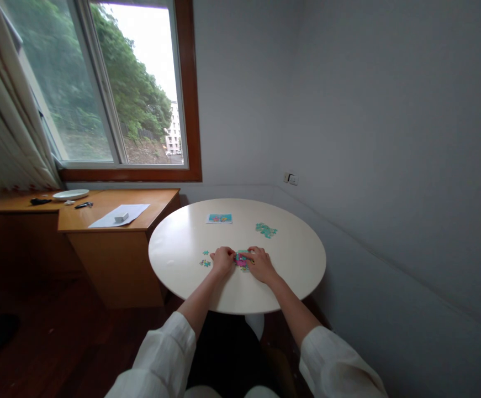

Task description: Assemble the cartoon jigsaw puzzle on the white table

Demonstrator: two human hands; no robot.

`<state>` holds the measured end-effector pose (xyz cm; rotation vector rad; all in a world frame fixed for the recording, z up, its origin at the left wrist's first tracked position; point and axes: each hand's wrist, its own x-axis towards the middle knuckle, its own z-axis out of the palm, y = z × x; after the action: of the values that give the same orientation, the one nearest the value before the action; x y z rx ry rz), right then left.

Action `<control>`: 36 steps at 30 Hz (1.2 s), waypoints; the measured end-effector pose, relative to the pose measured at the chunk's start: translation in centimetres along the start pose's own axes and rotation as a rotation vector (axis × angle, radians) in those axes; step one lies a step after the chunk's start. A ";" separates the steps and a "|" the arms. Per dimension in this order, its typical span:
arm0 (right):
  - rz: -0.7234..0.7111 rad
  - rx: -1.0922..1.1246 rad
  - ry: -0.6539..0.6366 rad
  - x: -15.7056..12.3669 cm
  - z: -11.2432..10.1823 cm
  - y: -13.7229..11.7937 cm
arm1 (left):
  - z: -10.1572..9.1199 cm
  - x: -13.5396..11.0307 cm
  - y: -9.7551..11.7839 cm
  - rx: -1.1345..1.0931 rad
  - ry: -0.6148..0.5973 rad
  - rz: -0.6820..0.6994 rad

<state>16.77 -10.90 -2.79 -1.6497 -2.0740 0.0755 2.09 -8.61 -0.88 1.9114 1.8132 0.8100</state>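
Note:
A partly joined jigsaw puzzle (241, 263), pink and teal, lies on the round white table between my hands. My left hand (222, 261) is closed at the puzzle's left edge, thumb and fingertips pinched around what looks like a small jigsaw piece, mostly hidden by the fingers. From the other side, my right hand (260, 264) rests on the puzzle with its fingers apart and the index finger stretched across the top. Several loose jigsaw pieces (206, 263) lie just left of my left hand.
A pile of teal pieces (266, 230) sits farther back on the white table (294, 265). Near its far edge lies a colourful picture card (219, 219). At the left, a wooden desk (161, 202) carries paper (99, 221), a small box (121, 218) and a white plate (71, 194).

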 end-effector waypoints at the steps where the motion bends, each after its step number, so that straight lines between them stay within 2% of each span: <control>1: -0.001 0.003 0.005 0.0 0.1 0.0 | 0.1 0.0 -0.1 0.007 0.005 0.004; 12: -0.020 -0.018 0.015 -0.1 -0.2 -0.1 | 1.0 0.2 -0.6 0.033 0.064 0.035; 36: -0.036 -0.074 0.009 -0.3 -0.3 -0.5 | 0.5 -0.5 -0.2 0.129 0.078 0.060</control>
<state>16.50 -11.38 -2.49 -1.6515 -2.1228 -0.0211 2.27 -9.03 -1.50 2.0503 1.9046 0.8152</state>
